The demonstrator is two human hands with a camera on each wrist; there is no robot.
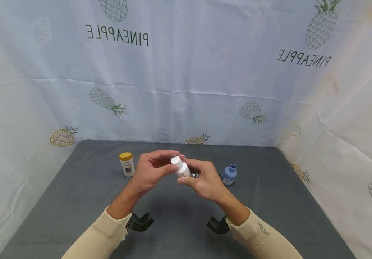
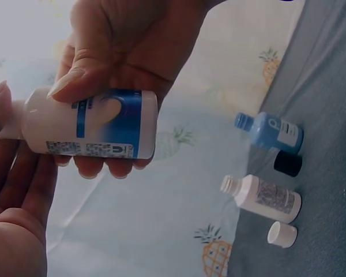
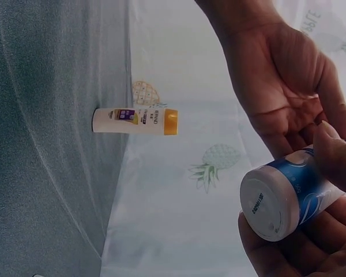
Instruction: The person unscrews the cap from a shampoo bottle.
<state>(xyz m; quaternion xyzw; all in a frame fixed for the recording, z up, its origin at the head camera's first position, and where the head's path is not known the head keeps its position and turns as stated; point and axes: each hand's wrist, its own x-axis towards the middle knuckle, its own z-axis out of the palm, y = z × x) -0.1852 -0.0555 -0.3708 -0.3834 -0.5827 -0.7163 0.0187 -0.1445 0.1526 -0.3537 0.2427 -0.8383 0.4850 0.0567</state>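
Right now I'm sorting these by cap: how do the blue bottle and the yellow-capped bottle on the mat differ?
The blue bottle stands uncapped with its neck open; the yellow-capped bottle is closed. The first has a blue body, the second a white one. Both stand upright on the grey mat, untouched.

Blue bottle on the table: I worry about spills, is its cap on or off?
Off. The blue bottle stands with a bare open neck; a black cap lies beside it.

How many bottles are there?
4: a white-and-blue bottle held in both hands, a yellow-capped bottle standing to the left, and an open blue bottle and an open white bottle to the right. Others may be hidden.
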